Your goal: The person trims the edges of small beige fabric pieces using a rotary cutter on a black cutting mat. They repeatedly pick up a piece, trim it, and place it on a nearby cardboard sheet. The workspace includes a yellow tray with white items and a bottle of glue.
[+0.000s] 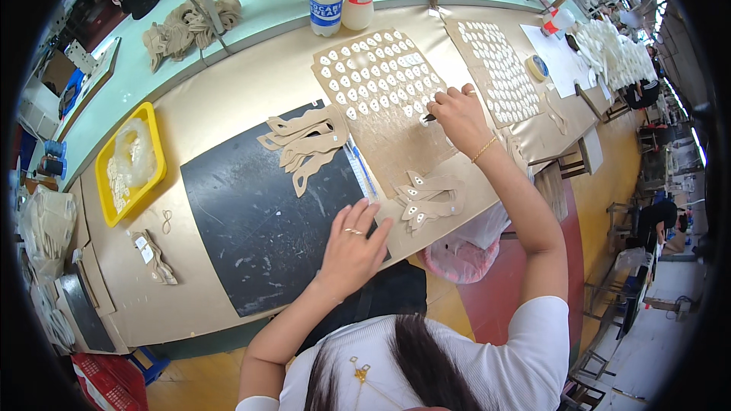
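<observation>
My right hand is over a brown sheet that carries rows of small white oval pieces. Its fingers are pinched on a small dark thing, too small to make out, beside a white piece at the sheet's edge. My left hand, fingers spread, rests at the right edge of a black board. Flat tan cut-out pieces are stacked on the board's far right corner. Beside them lies a blue-and-white strip. More tan pieces, with white ovals on them, lie nearer me.
A yellow basket with white pieces and a plastic bag stands at left. Two bottles are at the back. At right lie a second sheet of white pieces and a tape roll. A tan bundle lies near left.
</observation>
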